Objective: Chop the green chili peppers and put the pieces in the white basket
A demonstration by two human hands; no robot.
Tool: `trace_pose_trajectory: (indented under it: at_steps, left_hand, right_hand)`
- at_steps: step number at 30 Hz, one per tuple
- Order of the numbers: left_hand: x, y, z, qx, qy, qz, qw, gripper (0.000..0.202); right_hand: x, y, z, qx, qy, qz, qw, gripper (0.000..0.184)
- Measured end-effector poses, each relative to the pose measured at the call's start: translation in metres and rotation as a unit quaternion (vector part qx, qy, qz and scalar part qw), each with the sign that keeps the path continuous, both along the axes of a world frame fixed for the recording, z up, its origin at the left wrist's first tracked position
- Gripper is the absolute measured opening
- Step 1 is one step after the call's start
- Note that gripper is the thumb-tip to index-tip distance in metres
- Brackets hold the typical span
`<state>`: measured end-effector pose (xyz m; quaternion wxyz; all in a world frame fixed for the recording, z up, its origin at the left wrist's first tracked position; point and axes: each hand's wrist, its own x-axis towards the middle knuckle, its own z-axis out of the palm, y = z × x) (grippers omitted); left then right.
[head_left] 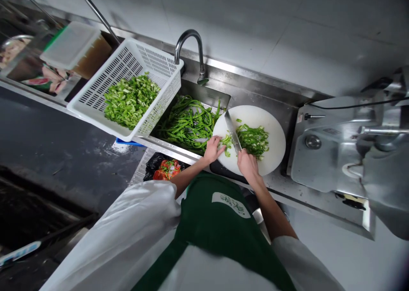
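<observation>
While gripping a knife in the right hand, dividing sliced green peppers from the left hand with the blade

Right hand: closed tight around the handle, at the near end of the knife. Long axis of the blade: running forward, away from the dark green apron, tip leaning a little left. Cannot tell if edge down on the board or just above.

Left hand: just left of the blade, fingers loosely bent, tips at or right beside a few pale pepper pieces. Pinching or only pressing: cannot tell. Nearer to those pieces than the right hand, and across the blade from the main sliced heap, on the right hand's side, just beyond the knuckles.

All of the above on a round white cutting board, set on the steel tabletop and partly overlapping the sink. Whole long green peppers in that sink, left of the board and ahead of the left hand, tangled, lying in many directions. Farther left, beyond easy touch: white slotted basket with chopped green peppers. Behind the sink, gooseneck tap.
</observation>
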<state>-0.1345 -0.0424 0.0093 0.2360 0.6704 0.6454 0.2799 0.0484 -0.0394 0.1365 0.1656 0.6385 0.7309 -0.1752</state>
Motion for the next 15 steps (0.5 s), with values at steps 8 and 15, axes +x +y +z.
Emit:
trace_pose_trajectory:
  at_steps: [8,15]
  left_hand:
    - [0.004,0.003,-0.014,0.017,-0.015,-0.001,1.0,0.023]
    - [-0.001,0.004,-0.008,0.009,-0.03,0.022,0.999,0.026]
  right_hand:
    - [-0.017,0.003,-0.015,-0.042,0.008,0.01,0.999,0.039]
    - [-0.015,-0.004,-0.004,-0.024,0.005,0.015,1.0,0.041]
